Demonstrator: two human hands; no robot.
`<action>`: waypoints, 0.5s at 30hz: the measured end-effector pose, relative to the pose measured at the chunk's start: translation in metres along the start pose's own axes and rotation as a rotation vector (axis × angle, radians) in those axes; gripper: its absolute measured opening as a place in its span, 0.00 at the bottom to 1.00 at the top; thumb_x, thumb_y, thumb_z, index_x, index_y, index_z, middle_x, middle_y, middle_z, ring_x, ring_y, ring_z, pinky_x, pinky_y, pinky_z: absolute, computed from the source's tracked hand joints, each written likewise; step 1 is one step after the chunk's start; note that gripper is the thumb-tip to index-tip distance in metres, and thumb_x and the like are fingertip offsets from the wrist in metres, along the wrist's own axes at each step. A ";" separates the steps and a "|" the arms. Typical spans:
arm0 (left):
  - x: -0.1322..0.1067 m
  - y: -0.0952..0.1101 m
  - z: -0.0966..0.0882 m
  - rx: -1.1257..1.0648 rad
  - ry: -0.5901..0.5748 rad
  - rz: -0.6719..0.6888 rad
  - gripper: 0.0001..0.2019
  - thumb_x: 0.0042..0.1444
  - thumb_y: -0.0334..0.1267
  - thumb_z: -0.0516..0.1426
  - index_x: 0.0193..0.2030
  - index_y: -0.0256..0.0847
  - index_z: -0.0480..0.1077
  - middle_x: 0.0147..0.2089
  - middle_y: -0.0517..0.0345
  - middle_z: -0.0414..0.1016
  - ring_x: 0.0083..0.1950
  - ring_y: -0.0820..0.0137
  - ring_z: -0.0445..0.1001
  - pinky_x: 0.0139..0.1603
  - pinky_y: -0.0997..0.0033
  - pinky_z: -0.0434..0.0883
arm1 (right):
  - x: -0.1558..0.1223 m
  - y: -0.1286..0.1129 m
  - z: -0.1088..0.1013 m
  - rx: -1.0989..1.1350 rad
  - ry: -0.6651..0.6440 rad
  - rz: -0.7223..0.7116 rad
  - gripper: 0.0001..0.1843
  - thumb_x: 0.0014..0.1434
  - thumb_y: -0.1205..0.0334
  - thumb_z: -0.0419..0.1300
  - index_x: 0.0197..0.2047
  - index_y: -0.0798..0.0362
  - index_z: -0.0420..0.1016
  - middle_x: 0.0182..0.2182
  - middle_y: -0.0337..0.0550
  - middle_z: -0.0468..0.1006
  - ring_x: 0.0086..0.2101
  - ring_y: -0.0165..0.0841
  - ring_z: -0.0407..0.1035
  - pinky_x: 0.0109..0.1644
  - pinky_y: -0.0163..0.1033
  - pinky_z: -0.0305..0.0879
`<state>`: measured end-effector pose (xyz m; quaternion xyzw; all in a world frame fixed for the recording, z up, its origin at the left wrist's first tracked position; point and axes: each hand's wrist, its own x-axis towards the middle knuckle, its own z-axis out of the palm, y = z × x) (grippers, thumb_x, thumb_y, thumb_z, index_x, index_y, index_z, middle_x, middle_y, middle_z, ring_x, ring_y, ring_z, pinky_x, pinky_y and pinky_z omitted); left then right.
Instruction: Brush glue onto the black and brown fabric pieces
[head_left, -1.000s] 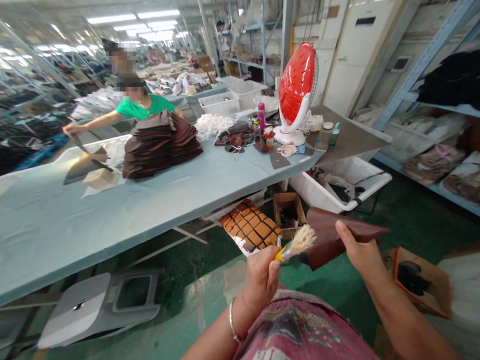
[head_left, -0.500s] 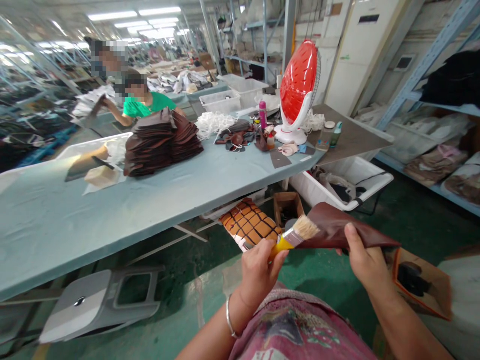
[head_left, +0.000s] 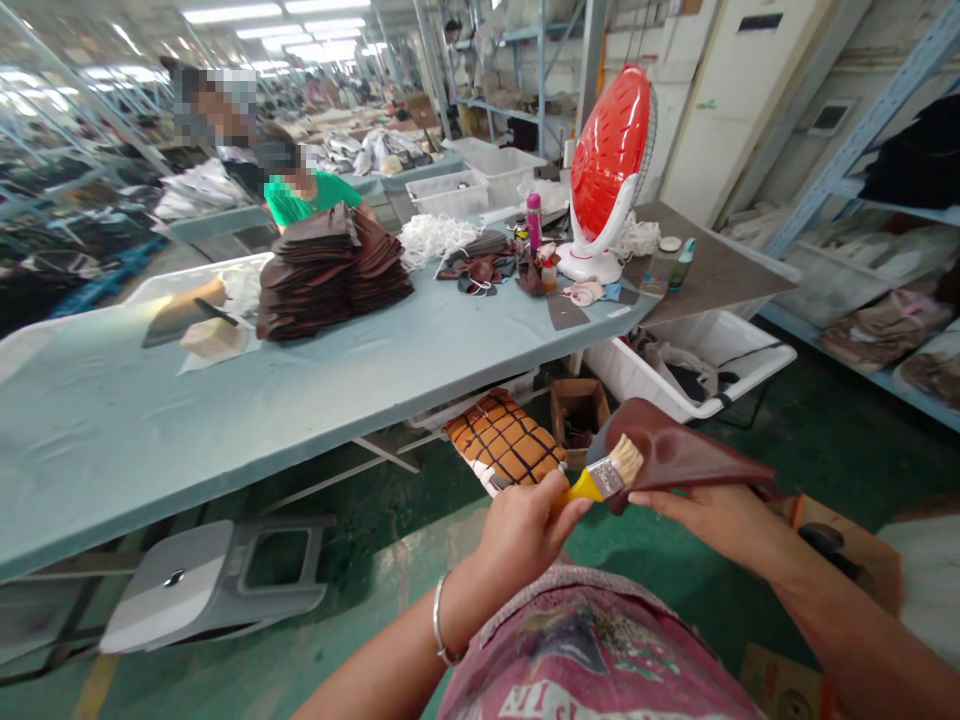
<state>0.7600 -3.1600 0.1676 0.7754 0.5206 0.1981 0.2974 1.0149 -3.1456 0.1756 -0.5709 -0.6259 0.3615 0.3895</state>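
My left hand (head_left: 521, 532) grips the yellow handle of a small paintbrush (head_left: 606, 478), whose pale bristles touch a dark brown leather piece (head_left: 679, 452). My right hand (head_left: 709, 510) holds that leather piece from underneath, fingers curled along its lower edge, so the piece lies nearly flat and curls up at the left end. Both hands hover over my lap, above the green floor, to the right of the long table (head_left: 225, 400).
On the long blue-grey table stand a stack of brown leather pieces (head_left: 330, 270), a red fan (head_left: 609, 165), bottles and scraps. A white bin (head_left: 697, 365) and a cardboard box (head_left: 577, 408) sit under its end. A grey stool (head_left: 217, 585) lies tipped at left. Two people work behind the table.
My right hand has turned the leather piece flatter and shifted beneath it. The brush has moved right onto the piece. The person in green has drawn the arm back.
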 end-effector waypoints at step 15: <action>0.001 -0.019 -0.013 -0.733 -0.087 -0.165 0.17 0.41 0.53 0.72 0.22 0.49 0.71 0.17 0.65 0.57 0.19 0.72 0.56 0.23 0.71 0.51 | 0.002 -0.004 0.042 0.011 -0.402 -0.033 0.13 0.42 0.45 0.76 0.21 0.38 0.78 0.17 0.39 0.73 0.21 0.40 0.72 0.21 0.41 0.69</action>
